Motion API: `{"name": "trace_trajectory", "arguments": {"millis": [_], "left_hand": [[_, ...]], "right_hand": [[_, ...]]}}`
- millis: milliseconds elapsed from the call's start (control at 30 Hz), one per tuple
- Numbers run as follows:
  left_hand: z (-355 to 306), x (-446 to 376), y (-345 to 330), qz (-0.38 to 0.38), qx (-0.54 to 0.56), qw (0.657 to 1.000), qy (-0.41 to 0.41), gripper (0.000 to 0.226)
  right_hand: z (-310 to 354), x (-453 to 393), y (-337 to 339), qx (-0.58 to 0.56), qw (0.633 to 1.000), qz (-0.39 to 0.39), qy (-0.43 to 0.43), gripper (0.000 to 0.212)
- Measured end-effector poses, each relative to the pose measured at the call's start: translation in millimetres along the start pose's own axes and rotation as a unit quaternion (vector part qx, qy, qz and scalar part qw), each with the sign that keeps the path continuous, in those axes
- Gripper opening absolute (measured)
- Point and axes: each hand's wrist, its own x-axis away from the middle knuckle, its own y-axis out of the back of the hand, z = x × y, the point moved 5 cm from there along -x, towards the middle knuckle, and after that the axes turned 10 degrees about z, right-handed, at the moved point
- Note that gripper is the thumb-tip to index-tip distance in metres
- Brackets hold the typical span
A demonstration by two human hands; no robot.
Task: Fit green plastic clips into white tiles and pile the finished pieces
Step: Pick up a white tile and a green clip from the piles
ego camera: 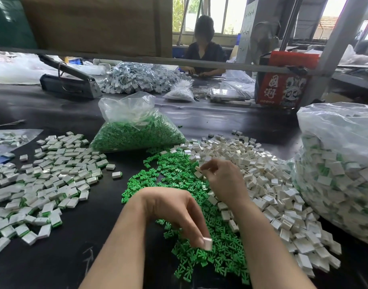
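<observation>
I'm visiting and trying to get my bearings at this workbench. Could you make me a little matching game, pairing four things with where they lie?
Things:
1. loose green clips
2. empty white tiles
3. finished pieces
4. red box

Places:
A. far side, right
B. spread on the left
C. middle, under the hands
D. heap right of the clips

Pairs: 1-C, 2-D, 3-B, 4-A

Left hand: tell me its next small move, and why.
Probably dip to the loose clips and pick one. The left hand pinches a white tile right above them, with no green showing on it, while the right hand pinches another tile.
</observation>
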Motion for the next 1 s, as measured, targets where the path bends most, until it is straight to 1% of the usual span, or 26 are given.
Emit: {"name": "trace_trajectory", "arguments": {"millis": [33,100,167,200,300,367,433,500,567,600,633,667,700,767,800,833,867,933,1000], "left_hand": [[-2.8,-4.4,-5.2,0.028,-0.003,1.000,0.014,0.018],[-3.9,-9.4,-10.9,0.058,0.006,0.997,0.042,0.025],[0.8,-9.4,-9.3,0.052,0.015,0.997,0.050,0.031],[4.4,-7.9,-5.5,0.033,0.020,0.998,0.046,0.033],[20.0,-0.1,13.1,-0.074,0.043,0.996,0.024,0.024],[32.5,6.4,26.8,-0.155,0.064,0.986,0.010,0.017],[44.3,12.6,36.6,-0.217,0.098,0.971,0.003,0.016],[55.2,19.4,45.7,-0.294,0.144,0.945,0.007,0.018],[63.3,26.8,54.7,-0.399,0.177,0.900,0.016,0.023],[64.7,29.8,58.1,-0.445,0.184,0.876,0.012,0.025],[64.2,31.5,60.3,-0.480,0.190,0.856,-0.002,0.025],[62.5,32.4,61.5,-0.504,0.197,0.841,-0.019,0.024],[60.6,32.5,61.9,-0.517,0.200,0.831,-0.032,0.024],[57.0,30.4,61.3,-0.525,0.198,0.827,-0.043,0.024],[56.3,28.9,61.2,-0.526,0.194,0.827,-0.043,0.024],[56.2,26.8,61.5,-0.527,0.190,0.827,-0.041,0.023],[56.6,24.7,61.9,-0.530,0.187,0.826,-0.037,0.022],[57.1,20.2,62.0,-0.536,0.184,0.823,-0.033,0.019],[55.7,16.0,61.5,-0.544,0.184,0.818,-0.036,0.015]], "right_hand": [[-0.5,0.1,2.6,-0.018,1.000,0.017,-0.004,0.008],[-0.3,1.4,4.9,-0.049,0.995,0.081,-0.012,0.007],[3.1,5.3,6.1,-0.073,0.985,0.158,-0.015,0.012],[6.0,7.6,6.7,-0.075,0.978,0.195,-0.014,0.013],[20.1,15.5,4.2,-0.055,0.950,0.306,-0.003,0.008],[30.8,20.7,-0.9,-0.015,0.929,0.369,0.009,0.007],[38.7,26.2,-5.5,0.031,0.908,0.419,0.010,0.009],[45.5,33.9,-11.0,0.059,0.871,0.487,0.013,0.007],[51.4,42.5,-14.9,0.058,0.832,0.551,0.022,0.008],[52.8,44.6,-15.4,0.048,0.823,0.566,0.021,0.011],[51.8,43.7,-15.1,0.039,0.830,0.556,0.016,0.014],[49.0,39.4,-13.8,0.028,0.853,0.521,0.009,0.014],[43.6,32.1,-11.4,0.012,0.887,0.462,0.000,0.012],[26.2,15.3,-3.5,-0.010,0.955,0.295,-0.033,0.006],[17.0,9.1,1.0,0.010,0.976,0.211,-0.048,0.005],[9.0,4.9,3.8,0.056,0.986,0.145,-0.060,0.006],[2.9,2.6,4.1,0.109,0.986,0.102,-0.069,0.010],[-5.7,1.2,-3.1,0.191,0.976,0.070,-0.072,0.023],[-9.5,1.5,-12.4,0.220,0.971,0.058,-0.069,0.032]]}}
